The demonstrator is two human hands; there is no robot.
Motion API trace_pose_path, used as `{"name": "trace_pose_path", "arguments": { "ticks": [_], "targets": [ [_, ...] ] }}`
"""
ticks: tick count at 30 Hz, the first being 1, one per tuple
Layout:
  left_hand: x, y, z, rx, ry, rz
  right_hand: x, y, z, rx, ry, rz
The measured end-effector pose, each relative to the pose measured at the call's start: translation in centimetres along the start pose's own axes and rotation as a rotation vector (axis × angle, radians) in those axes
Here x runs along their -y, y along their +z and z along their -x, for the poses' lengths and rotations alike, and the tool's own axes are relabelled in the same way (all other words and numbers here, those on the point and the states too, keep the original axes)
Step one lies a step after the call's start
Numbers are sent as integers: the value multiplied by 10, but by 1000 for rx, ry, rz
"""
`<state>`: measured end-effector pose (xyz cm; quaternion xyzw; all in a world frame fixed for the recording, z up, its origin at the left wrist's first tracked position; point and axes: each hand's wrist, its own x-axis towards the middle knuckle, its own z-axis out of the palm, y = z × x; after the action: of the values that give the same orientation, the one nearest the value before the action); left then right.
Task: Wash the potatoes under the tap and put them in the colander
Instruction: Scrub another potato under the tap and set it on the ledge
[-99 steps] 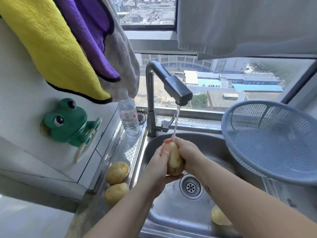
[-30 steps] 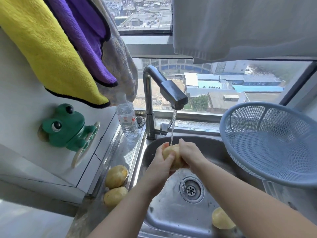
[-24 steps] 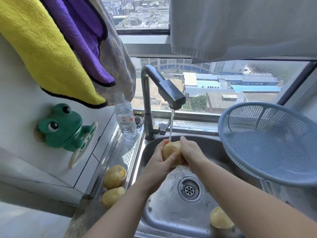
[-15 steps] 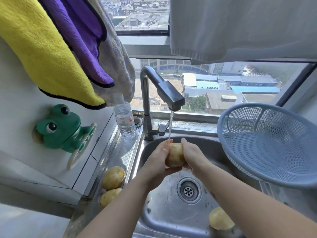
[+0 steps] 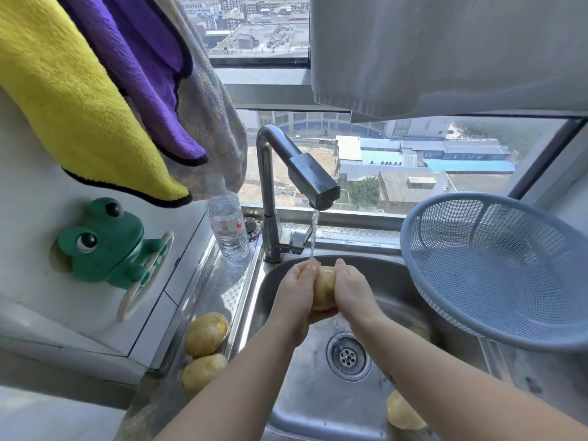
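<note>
Steel sink (image 5: 302, 409); smooth pale-yellow potato (image 5: 324, 289)

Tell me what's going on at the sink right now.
A person holds a potato between the left hand and the right hand under the running tap, over the sink. The blue colander on the right shows no potatoes in it yet. Two counter potatoes lie left of the sink, and a basin potato lies at the sink's near side.
</note>
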<state>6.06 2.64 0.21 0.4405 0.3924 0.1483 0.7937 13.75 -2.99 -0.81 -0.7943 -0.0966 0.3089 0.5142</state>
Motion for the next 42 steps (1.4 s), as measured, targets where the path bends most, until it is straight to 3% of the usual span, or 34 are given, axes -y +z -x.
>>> {"name": "trace_pose_path", "arguments": {
  "ticks": [3, 7, 11, 15, 18, 21, 25, 27, 29, 37, 42],
  "targets": [
    [-6, -3, -2, 12, -138, 134, -2, -4, 2, 43, -60, 22],
    [-8, -13, 3, 171, -229, 338, -2, -9, -5, 118, 40, -145],
    [4, -16, 9, 259, -100, 218, 2, -8, -5, 135, 267, -258],
    [3, -15, 11, 259, 20, 10, 5, -3, -2, 88, 287, -264],
    [-1, -8, 8, 138, 60, -91, 3, 2, 1, 49, 166, -166],
    [-3, -3, 2, 10, 16, -62, 3, 0, 8, 78, -65, -61],
    [-8, -7, -6, -38, -220, 192, -7, -5, 14, 101, -535, 295],
    [-12, -12, -6, -26, -321, 316, -13, -11, 13, 176, -670, 440],
    [-15, -13, -5, 9, -319, 296, -15, -17, 10, 217, -664, 424],
    [-21, -11, 15, 105, -128, 209, -14, 0, 16, 49, -589, 205],
    [-13, -17, 18, 215, -87, 47, -11, 1, 17, 65, -405, -76]
  ]
}}
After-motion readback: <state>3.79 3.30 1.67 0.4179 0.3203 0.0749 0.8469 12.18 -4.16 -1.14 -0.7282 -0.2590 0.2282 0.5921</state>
